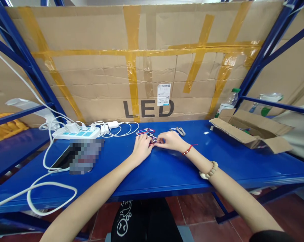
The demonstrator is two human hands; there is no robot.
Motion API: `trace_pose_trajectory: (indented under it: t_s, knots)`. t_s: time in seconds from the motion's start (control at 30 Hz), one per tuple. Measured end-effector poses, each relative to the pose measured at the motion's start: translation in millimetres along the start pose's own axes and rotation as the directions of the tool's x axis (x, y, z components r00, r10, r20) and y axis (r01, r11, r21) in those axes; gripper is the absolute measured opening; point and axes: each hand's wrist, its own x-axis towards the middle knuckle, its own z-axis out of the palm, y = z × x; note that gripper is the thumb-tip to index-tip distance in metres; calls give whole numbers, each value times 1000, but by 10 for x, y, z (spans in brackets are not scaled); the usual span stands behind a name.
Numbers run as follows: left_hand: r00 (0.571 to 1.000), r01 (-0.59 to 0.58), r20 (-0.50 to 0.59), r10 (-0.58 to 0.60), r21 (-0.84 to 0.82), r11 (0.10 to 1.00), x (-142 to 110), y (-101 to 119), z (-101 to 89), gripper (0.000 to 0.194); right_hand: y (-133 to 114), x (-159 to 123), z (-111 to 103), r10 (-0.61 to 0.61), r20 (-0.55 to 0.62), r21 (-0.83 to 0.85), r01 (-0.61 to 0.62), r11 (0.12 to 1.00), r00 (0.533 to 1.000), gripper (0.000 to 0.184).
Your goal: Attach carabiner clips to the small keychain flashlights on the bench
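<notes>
My left hand (142,148) rests on the blue table with its fingers curled around small parts. My right hand (171,141) meets it from the right, thumb and forefinger pinched together. Between the fingertips shows a thin, small red piece (152,144), too small to name. Just behind my hands lies a pile of small shiny metal pieces (145,131) with red, blue and silver colouring. A few grey metal pieces (182,131) lie beyond my right hand. My fingers hide part of the pile.
A white power strip (77,133) with plugs and tangled cables sits at left, beside a blurred flat device (83,156). An open cardboard box (250,131) and a green-capped bottle (230,99) stand at right. A large taped cardboard panel (104,77) closes the back.
</notes>
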Motion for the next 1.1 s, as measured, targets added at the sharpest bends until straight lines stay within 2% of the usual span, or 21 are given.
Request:
trace_pose_trajectory:
  t_s: [0.23,0.47,0.6,0.7,0.83,0.93,1.1]
  knots:
    - [998,57,-24,-60,-102,993,19,11,6,12,34,-8,-37,44,-7,-49,-45,998,999,27]
    - [987,72,-110,-115,-337,939,26,83,-8,9,22,-3,-33,48,-15,-118,-50,992,999,31]
    - [981,70,-128,-145,-466,882,36,82,27,6,36,-4,-21,26,-73,-116,-34,993,997,21]
    - [976,73,-120,-180,-599,797,55,60,47,5,29,-5,-23,-4,-131,-82,-7,997,991,18]
    - [982,76,-46,-185,-794,604,69,61,50,3,-7,-13,-49,18,-177,-67,-31,997,984,16]
    - [985,99,14,-173,-864,494,62,90,51,2,-29,-19,-72,37,-182,-82,-53,995,983,16]
    - [987,107,53,-154,-925,365,48,133,49,9,-31,-26,-80,-19,-159,-107,2,994,987,21]
